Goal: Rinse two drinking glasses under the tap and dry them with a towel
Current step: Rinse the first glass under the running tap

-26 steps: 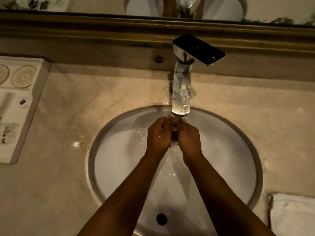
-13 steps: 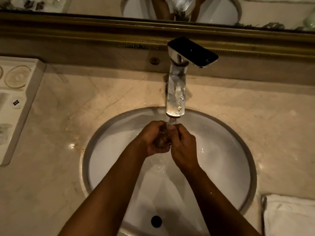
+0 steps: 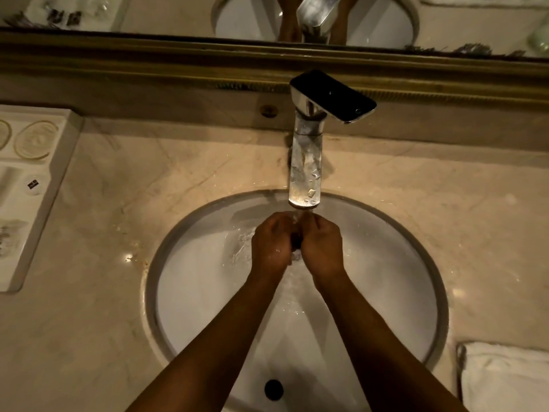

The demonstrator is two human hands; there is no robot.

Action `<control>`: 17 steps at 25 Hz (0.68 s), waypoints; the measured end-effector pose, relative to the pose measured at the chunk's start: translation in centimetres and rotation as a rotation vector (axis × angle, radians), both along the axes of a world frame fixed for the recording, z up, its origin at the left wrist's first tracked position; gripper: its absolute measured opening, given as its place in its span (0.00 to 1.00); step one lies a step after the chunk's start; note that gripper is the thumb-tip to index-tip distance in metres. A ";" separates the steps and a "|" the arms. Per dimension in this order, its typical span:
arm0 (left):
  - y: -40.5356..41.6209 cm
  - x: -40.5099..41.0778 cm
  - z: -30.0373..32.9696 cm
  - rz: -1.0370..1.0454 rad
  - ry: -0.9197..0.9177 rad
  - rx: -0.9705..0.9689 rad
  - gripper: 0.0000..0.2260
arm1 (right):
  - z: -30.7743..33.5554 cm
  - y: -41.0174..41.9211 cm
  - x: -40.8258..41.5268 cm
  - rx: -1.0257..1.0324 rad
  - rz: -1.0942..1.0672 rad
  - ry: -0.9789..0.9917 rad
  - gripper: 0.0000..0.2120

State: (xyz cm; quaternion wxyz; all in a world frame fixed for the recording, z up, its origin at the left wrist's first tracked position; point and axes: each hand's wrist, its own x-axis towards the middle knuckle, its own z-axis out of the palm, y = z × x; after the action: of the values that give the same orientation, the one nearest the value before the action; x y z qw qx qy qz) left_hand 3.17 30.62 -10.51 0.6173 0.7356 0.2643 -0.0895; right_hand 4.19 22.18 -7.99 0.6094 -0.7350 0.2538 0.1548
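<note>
My left hand (image 3: pixel 271 245) and my right hand (image 3: pixel 322 245) are pressed together over the white sink basin (image 3: pixel 193 292), right under the chrome tap's spout (image 3: pixel 305 173). Water runs from the spout onto them. Both hands curl round a small clear drinking glass (image 3: pixel 296 248), of which only a dark, glinting sliver shows between the palms. A folded white towel (image 3: pixel 505 379) lies on the counter at the lower right. No second glass is in view.
A white amenity tray (image 3: pixel 32 185) with two round coasters sits on the marble counter (image 3: pixel 104 292) at the left. The tap's dark lever (image 3: pixel 332 95) points right. A gold-framed mirror (image 3: pixel 178 55) runs along the back. The drain hole (image 3: pixel 273 389) lies near the basin's front.
The hands have kept rubbing and turning under the stream, shifting slightly together. The camera has tilted a little, so the sink sits lower in view.
</note>
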 end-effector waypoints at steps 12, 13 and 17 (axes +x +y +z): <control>2.5 2.8 -0.2 0.025 0.085 -0.242 0.09 | 0.1 -0.1 -0.9 0.097 0.160 -0.076 0.10; 2.2 2.4 -0.3 0.005 0.027 -0.200 0.09 | 0.1 -0.2 -0.5 0.156 0.107 -0.006 0.09; 1.6 0.8 0.0 0.132 -0.037 -0.264 0.07 | 0.2 0.3 -0.1 0.160 0.031 -0.003 0.11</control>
State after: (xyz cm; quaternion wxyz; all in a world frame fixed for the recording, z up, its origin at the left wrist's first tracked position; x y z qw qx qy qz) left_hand 3.95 32.22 -10.47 0.7179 0.6306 0.2867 -0.0692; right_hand 4.12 22.51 -7.81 0.6642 -0.6879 0.2284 0.1828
